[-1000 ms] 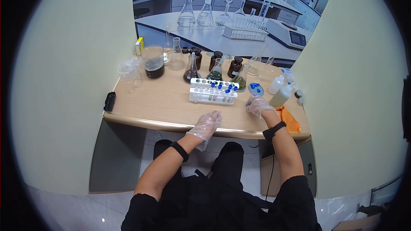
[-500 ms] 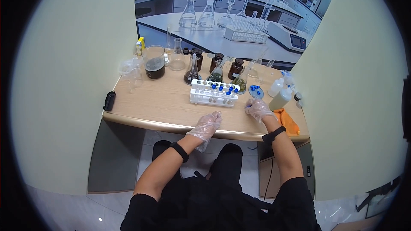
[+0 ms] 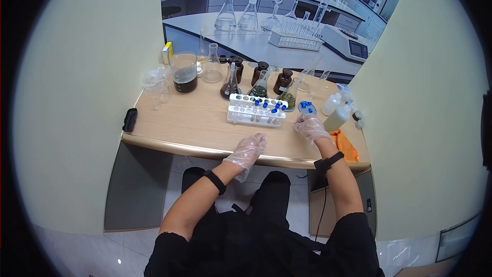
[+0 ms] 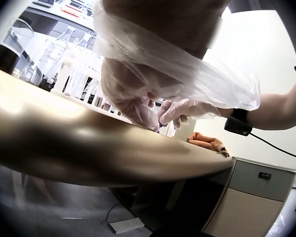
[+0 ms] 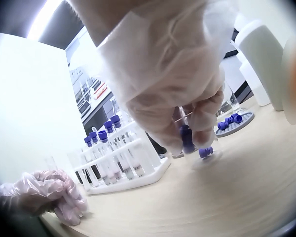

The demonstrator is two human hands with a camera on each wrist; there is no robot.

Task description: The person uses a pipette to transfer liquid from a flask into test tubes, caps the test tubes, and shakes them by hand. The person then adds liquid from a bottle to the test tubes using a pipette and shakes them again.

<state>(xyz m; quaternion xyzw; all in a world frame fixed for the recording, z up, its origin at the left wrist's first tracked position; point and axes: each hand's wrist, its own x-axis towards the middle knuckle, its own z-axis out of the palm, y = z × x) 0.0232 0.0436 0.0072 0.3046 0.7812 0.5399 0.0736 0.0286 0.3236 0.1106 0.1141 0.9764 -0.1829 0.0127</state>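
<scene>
In a clear plastic glove, my right hand [image 3: 311, 128] is low over the table, right of the white test tube rack [image 3: 253, 119]. In the right wrist view its fingers pinch a dark blue cap [image 5: 187, 138]. Another blue cap [image 5: 205, 152] lies just beside these fingertips, in something clear. Behind the hand, several blue caps [image 5: 229, 122] sit on a round ridged dish [image 5: 246, 119]. My gloved left hand [image 3: 248, 149] rests at the table's front edge, fingers loosely curled, holding nothing visible. Several tubes at the rack's right side wear blue caps.
Behind the rack stand flasks with dark and green contents [image 3: 259, 91] and brown bottles [image 3: 282, 81]. A beaker of dark liquid [image 3: 185, 78] is at left. Plastic bottles [image 3: 336, 117] and an orange cloth [image 3: 346, 146] lie right of my right hand.
My right hand shifts slightly back toward the dish, and its fingertips overlap the dish's near edge again. The left hand stays where it was.
</scene>
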